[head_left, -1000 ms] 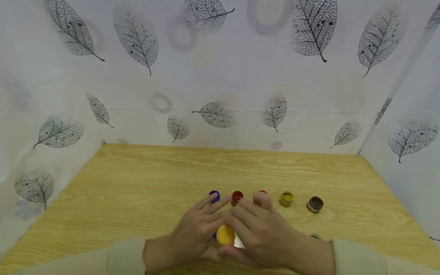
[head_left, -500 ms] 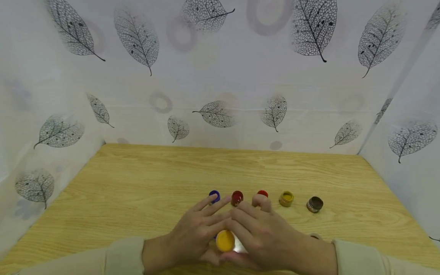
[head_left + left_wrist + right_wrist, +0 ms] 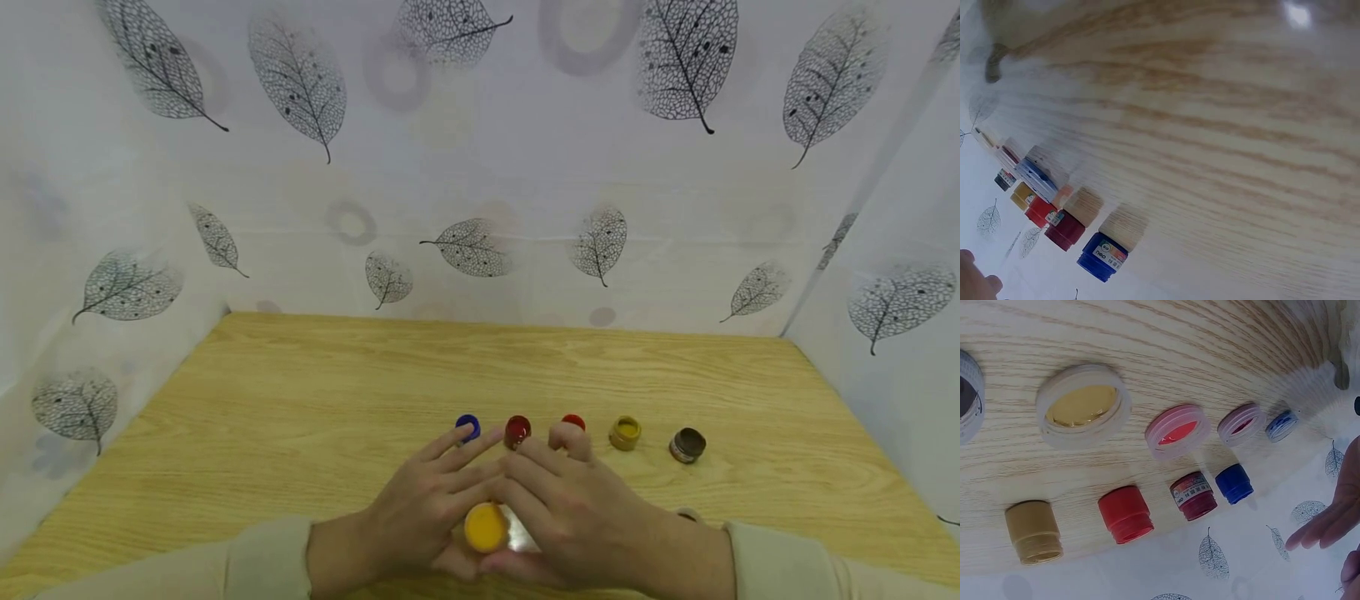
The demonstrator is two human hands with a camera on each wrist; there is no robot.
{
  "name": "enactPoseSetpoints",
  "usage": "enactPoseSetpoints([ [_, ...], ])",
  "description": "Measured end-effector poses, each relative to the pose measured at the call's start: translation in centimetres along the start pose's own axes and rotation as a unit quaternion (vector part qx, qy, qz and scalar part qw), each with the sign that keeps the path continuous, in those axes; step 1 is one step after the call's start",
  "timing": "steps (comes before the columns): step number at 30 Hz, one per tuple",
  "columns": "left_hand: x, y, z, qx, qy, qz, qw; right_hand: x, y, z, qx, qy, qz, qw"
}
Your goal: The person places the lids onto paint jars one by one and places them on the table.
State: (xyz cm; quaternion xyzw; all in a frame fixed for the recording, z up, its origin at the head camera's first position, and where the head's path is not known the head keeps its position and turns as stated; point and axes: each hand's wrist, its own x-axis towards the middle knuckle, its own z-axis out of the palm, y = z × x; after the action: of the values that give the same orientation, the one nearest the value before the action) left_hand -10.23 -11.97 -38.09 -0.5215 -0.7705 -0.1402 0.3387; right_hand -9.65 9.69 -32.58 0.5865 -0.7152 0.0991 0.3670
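Observation:
A small round yellow paint jar (image 3: 486, 527) is held low in front between both hands, its yellow face with a pale rim turned up to the head camera. My left hand (image 3: 420, 508) holds it between index finger and thumb, the other fingers spread. On the other side my right hand (image 3: 570, 508) has bent fingers over it and the thumb below. The fingertips of the two hands overlap above the jar. Fingers (image 3: 1329, 515) show at the right edge in the right wrist view. Neither wrist view shows the jar itself.
Beyond the hands stand several open paint jars in a row: blue (image 3: 468, 427), dark red (image 3: 517, 432), red (image 3: 573, 422), ochre (image 3: 625, 433) and dark brown (image 3: 687, 446). Paint-stained translucent lids, such as the ochre-stained lid (image 3: 1047, 437), lie in a nearer row. A leaf-printed sheet (image 3: 480, 167) surrounds the table.
The yellow jar has shifted slightly down and left between the hands. The right fingers have drawn back a little, uncovering more of the red jar. Both hands stay in place.

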Motion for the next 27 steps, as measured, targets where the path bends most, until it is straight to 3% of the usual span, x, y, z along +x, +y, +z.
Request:
enactPoseSetpoints([
  [27, -0.09, -0.15, -0.52, -0.024, 0.005, 0.027, 0.9993, -0.07, 0.13, -0.30, 0.007, 0.026, -0.041, 0.9988],
])
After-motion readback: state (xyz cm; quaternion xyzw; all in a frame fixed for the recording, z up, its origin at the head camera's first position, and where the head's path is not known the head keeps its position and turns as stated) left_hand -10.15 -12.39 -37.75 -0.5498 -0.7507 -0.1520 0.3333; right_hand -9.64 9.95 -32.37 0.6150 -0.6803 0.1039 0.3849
